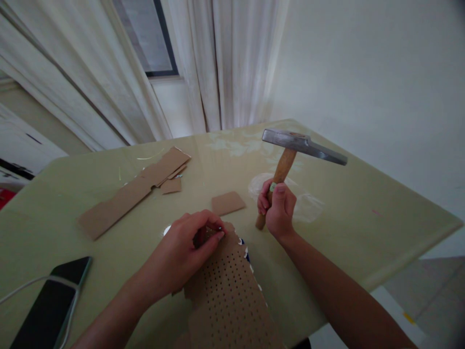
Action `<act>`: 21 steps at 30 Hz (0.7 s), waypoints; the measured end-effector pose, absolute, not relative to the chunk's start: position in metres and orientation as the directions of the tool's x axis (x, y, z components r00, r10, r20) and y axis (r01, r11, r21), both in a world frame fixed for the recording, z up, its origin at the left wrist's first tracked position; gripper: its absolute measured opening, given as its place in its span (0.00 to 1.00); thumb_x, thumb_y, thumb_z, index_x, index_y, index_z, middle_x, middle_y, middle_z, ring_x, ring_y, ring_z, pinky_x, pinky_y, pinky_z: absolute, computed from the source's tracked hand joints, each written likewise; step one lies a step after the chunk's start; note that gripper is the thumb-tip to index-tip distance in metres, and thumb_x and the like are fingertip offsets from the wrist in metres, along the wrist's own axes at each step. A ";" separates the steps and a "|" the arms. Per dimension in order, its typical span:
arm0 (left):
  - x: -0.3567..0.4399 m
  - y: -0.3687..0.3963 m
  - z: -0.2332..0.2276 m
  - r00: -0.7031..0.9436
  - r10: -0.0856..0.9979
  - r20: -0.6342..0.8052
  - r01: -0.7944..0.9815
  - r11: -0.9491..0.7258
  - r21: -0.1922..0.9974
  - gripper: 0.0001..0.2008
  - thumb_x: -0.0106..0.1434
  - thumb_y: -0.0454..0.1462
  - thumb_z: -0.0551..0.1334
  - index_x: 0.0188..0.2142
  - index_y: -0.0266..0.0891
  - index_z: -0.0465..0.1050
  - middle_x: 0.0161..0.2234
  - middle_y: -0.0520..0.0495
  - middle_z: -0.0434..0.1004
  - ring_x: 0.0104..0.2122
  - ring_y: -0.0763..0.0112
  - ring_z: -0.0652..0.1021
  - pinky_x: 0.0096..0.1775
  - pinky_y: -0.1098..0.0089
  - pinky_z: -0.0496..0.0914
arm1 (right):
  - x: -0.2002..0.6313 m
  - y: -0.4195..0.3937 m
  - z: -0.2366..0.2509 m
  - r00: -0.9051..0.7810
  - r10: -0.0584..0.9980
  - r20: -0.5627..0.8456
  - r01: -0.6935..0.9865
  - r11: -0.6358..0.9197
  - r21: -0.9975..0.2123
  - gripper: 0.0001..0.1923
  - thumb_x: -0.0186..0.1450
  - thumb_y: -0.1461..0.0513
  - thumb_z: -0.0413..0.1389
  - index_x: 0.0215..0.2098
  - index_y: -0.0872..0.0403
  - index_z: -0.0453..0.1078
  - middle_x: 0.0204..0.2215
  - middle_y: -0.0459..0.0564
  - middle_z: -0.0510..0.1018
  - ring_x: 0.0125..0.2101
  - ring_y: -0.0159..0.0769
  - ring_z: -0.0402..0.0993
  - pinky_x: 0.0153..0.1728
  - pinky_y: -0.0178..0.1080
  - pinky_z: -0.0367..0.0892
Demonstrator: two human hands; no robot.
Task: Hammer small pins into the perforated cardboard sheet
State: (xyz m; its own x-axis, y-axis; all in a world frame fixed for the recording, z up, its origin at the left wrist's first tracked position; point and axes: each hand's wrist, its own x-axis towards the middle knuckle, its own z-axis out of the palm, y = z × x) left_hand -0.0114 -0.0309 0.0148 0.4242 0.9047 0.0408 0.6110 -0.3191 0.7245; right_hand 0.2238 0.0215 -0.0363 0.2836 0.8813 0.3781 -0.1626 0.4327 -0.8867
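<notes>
My right hand grips the wooden handle of a hammer, held upright with its steel head raised above the table. My left hand pinches something small, too small to make out, at the far end of a brown cardboard strip punched with rows of small holes. That strip lies on the table in front of me and runs toward the near edge. The hammer head hangs to the right of and beyond the pinched spot.
On the pale green table lie a long cardboard piece, a small cardboard square and other scraps. A phone with a white cable sits at the near left. Clear plastic lies behind my right hand. Curtains and a wall stand behind.
</notes>
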 end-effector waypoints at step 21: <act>-0.009 -0.029 0.015 0.429 0.903 0.025 0.617 -0.313 0.722 0.08 0.74 0.42 0.62 0.48 0.46 0.80 0.36 0.51 0.84 0.32 0.69 0.77 0.32 0.69 0.67 | 0.225 0.020 -0.037 0.241 0.893 0.379 -0.141 0.419 -0.897 0.30 0.73 0.34 0.52 0.32 0.50 0.65 0.15 0.36 0.59 0.14 0.27 0.55 0.14 0.31 0.55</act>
State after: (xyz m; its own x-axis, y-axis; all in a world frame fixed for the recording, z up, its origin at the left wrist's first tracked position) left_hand -0.0086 -0.0290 0.0152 0.4290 0.9029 0.0250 0.6172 -0.3132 0.7218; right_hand 0.2252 0.0201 -0.0368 0.2409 0.8934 0.3793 -0.1409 0.4188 -0.8971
